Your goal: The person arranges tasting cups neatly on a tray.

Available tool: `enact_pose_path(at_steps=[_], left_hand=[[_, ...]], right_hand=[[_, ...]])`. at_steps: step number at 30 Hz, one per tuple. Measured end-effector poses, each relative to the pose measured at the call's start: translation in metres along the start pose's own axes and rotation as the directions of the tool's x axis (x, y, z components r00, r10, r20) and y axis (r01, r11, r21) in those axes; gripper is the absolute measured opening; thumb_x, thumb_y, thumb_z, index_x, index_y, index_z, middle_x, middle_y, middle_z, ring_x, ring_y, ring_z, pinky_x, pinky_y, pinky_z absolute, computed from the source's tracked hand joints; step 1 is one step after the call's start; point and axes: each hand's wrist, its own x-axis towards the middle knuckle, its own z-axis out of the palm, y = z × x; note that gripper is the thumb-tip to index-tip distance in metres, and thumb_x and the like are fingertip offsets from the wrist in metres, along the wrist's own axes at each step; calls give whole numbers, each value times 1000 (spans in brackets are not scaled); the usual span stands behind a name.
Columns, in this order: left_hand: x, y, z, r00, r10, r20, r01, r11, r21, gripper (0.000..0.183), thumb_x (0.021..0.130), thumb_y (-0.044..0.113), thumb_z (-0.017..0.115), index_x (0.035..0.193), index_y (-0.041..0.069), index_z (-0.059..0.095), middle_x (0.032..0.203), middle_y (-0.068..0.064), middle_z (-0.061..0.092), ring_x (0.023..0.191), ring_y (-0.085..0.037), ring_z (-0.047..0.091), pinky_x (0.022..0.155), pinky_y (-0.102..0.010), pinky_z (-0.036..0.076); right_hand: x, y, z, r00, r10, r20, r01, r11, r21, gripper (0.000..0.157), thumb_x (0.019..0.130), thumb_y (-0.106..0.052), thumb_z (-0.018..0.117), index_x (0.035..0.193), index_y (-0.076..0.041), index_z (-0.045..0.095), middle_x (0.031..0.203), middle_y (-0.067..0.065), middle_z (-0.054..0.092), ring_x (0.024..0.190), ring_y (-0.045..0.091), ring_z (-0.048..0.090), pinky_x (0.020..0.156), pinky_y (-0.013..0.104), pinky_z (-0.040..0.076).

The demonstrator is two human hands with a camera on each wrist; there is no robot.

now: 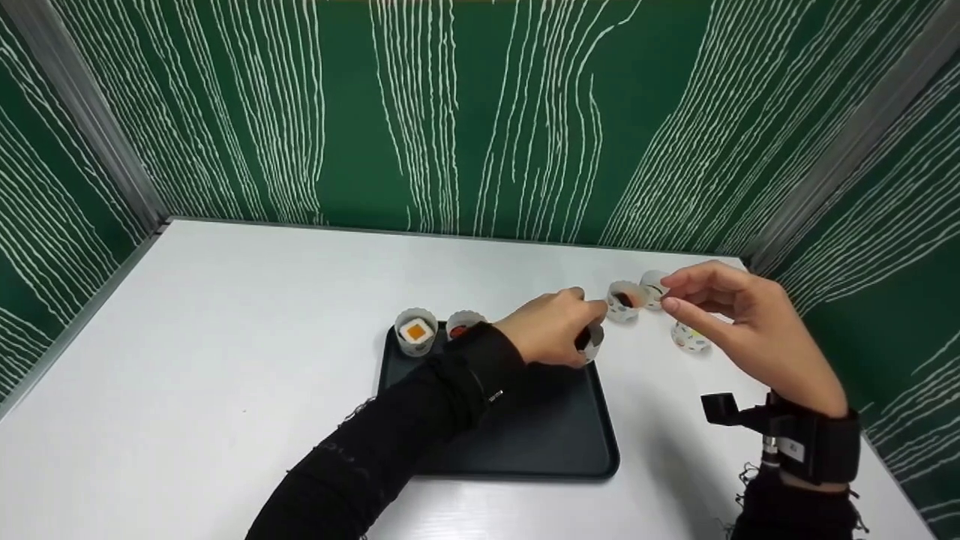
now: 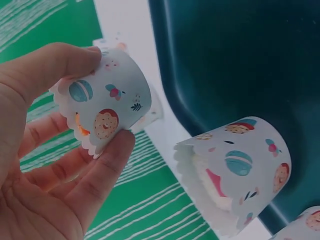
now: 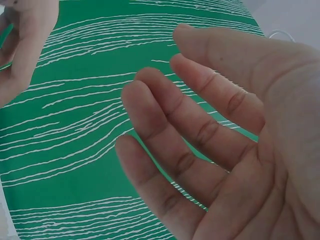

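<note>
My left hand (image 1: 551,330) grips a white paper baking cup (image 2: 112,97) at the tray's far right corner. The cup has a scalloped rim and printed macarons and cookies, and something orange shows inside it. In the left wrist view, thumb and fingers pinch its sides. Beside it, another paper cup (image 2: 250,165) with a pale and pink piece inside stands at the tray's edge. My right hand (image 1: 757,322) hovers over the table's right side, fingers loosely bent and holding nothing in the right wrist view. Near its fingertips is a patterned cup (image 1: 690,339).
The dark tray (image 1: 540,442) lies on the white table (image 1: 300,300). At its far left stands a cup with a white and orange piece (image 1: 416,330); a cup with something red (image 1: 463,322) is beside it. Two more cups (image 1: 624,301) stand right of the tray. Green walls (image 1: 480,112) enclose the table.
</note>
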Motion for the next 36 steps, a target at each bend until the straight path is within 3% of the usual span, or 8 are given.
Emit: enact_pose_path(at_steps=[10,19,26,36], left_hand=[[4,-7,13,1000,1,-9,-1,1000,19,36,91,21,80,125,14,70,113,-7,68,99,-18,64,80,-29,53],[4,-7,23,1000,-3,-22,4,999,36,22,100,24,72,120,15,75,111,-7,69,98,-20,67,82,-30,55],[5,-4,29,1000,6,-23,-5,997,77,18,101,21,72,117,17,77,109,-6,71,100,-21,69,82,-30,56],[7,-2,34,999,-39,-3,39,992,118,21,99,23,74,119,17,76,112,-7,71,103,-22,69,84,-33,59]], right_hand=[[3,-2,6,999,13,32,-14,1000,20,20,100,-13,77,120,-17,77,109,-2,78,93,7,76,82,14,57],[5,-1,8,999,10,47,-11,1000,20,21,100,-12,76,121,-16,77,107,-1,79,88,8,76,77,15,57],[5,-1,10,998,21,53,-23,999,26,20,101,-15,76,121,-19,77,108,-1,78,88,10,75,73,18,55],[6,0,12,998,11,55,-13,1000,26,21,100,-12,77,120,-18,77,106,-3,79,87,9,75,76,16,56]])
